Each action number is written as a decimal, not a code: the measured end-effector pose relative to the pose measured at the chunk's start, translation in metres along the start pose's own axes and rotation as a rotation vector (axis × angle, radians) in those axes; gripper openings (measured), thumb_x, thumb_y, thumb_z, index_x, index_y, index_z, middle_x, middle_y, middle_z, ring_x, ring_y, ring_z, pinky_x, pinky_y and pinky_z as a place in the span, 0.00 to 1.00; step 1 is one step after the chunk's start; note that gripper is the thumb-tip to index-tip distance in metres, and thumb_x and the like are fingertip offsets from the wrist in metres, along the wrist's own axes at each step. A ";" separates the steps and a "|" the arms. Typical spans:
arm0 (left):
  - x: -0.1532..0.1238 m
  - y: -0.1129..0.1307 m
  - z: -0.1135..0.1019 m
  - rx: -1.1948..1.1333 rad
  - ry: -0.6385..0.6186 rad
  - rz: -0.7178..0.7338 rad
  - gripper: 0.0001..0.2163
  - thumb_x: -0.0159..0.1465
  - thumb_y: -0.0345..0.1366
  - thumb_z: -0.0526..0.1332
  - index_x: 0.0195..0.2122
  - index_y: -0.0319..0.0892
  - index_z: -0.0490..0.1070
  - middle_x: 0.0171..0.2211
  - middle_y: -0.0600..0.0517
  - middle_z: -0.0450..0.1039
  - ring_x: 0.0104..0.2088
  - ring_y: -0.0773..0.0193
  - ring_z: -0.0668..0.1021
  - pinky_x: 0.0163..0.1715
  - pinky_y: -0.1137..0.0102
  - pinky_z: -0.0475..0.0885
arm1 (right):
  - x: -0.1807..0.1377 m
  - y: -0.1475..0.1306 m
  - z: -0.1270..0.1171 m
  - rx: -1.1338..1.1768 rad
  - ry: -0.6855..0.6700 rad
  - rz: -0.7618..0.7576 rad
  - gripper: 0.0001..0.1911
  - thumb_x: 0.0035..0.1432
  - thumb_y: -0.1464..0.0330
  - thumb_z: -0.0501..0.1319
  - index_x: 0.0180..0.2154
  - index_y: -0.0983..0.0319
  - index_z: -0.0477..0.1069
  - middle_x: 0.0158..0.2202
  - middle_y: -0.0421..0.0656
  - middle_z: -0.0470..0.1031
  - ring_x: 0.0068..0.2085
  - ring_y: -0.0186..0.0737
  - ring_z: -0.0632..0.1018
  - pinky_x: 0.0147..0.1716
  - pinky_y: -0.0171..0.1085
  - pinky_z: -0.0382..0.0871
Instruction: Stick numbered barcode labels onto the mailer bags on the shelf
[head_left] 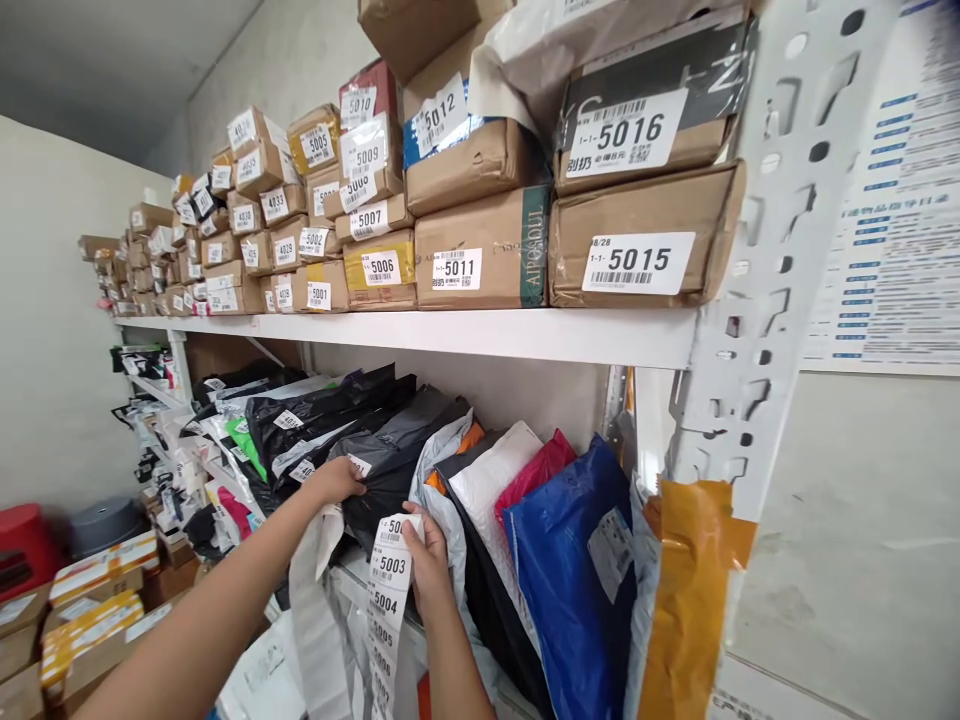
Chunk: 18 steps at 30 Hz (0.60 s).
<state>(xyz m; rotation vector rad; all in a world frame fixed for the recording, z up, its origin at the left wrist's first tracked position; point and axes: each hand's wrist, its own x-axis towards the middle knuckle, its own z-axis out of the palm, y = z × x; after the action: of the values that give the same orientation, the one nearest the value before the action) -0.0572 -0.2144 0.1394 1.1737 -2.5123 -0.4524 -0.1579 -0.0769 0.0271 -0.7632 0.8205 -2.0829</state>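
right hand [426, 553] pinches the label strip [388, 590]; left hand [335, 481] grips a black parcel bag [390, 465] — shelved.

On the upper shelf board [480, 335], cardboard boxes stand stacked to its right edge; box 5015 [637, 240] lies at the right end, with box 5016 [645, 110] on top and box 5011 [480, 250] just beside it. Below, a blue bag [570, 560] leans near the white upright post [757, 300]. A red stool [26, 545] stands far left.

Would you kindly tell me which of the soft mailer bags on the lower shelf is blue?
The blue bag, rightmost, beside the red one; the others are black, grey or white.
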 end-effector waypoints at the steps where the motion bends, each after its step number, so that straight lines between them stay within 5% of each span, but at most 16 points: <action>1: -0.001 -0.007 -0.003 0.011 -0.023 0.006 0.11 0.48 0.37 0.62 0.13 0.43 0.62 0.14 0.57 0.62 0.23 0.63 0.71 0.26 0.72 0.60 | 0.001 0.001 -0.001 -0.029 -0.025 0.009 0.25 0.38 0.57 0.72 0.40 0.59 0.74 0.32 0.41 0.78 0.35 0.43 0.79 0.34 0.38 0.73; 4: -0.004 -0.020 -0.007 0.053 -0.038 0.042 0.13 0.50 0.38 0.60 0.13 0.43 0.59 0.14 0.58 0.59 0.22 0.65 0.69 0.24 0.72 0.57 | 0.004 0.003 -0.002 -0.075 0.015 -0.049 0.25 0.38 0.59 0.72 0.41 0.59 0.76 0.39 0.44 0.79 0.43 0.46 0.78 0.39 0.38 0.73; 8: -0.013 -0.020 -0.004 0.101 0.014 0.098 0.04 0.54 0.37 0.57 0.28 0.44 0.69 0.22 0.56 0.68 0.27 0.62 0.72 0.28 0.72 0.59 | 0.011 0.011 0.008 -0.022 0.293 -0.228 0.25 0.49 0.55 0.65 0.46 0.60 0.73 0.47 0.47 0.77 0.53 0.45 0.74 0.48 0.38 0.69; 11: -0.021 -0.018 -0.001 0.094 0.005 0.181 0.12 0.58 0.34 0.53 0.42 0.46 0.69 0.33 0.53 0.75 0.35 0.61 0.75 0.36 0.71 0.64 | 0.018 0.027 0.021 -0.073 0.276 -0.200 0.21 0.50 0.53 0.63 0.40 0.61 0.75 0.40 0.47 0.80 0.46 0.45 0.77 0.44 0.37 0.71; 14: -0.024 -0.016 0.003 0.072 -0.043 0.236 0.14 0.59 0.31 0.49 0.39 0.47 0.73 0.44 0.52 0.76 0.46 0.62 0.75 0.45 0.72 0.64 | 0.029 0.047 0.034 -0.123 0.225 -0.179 0.17 0.45 0.54 0.66 0.29 0.61 0.74 0.29 0.45 0.80 0.35 0.44 0.79 0.38 0.38 0.72; 18: -0.020 -0.012 0.007 0.049 -0.019 0.156 0.17 0.64 0.40 0.46 0.33 0.43 0.74 0.38 0.47 0.78 0.42 0.56 0.77 0.41 0.68 0.66 | 0.046 0.067 0.042 -0.103 0.195 -0.220 0.18 0.44 0.53 0.66 0.29 0.63 0.74 0.29 0.45 0.81 0.33 0.43 0.79 0.36 0.38 0.73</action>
<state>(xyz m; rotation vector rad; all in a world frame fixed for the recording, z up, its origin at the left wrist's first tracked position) -0.0401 -0.2055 0.1249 0.9848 -2.6210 -0.3649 -0.1233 -0.1604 0.0133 -0.7418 0.9942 -2.3541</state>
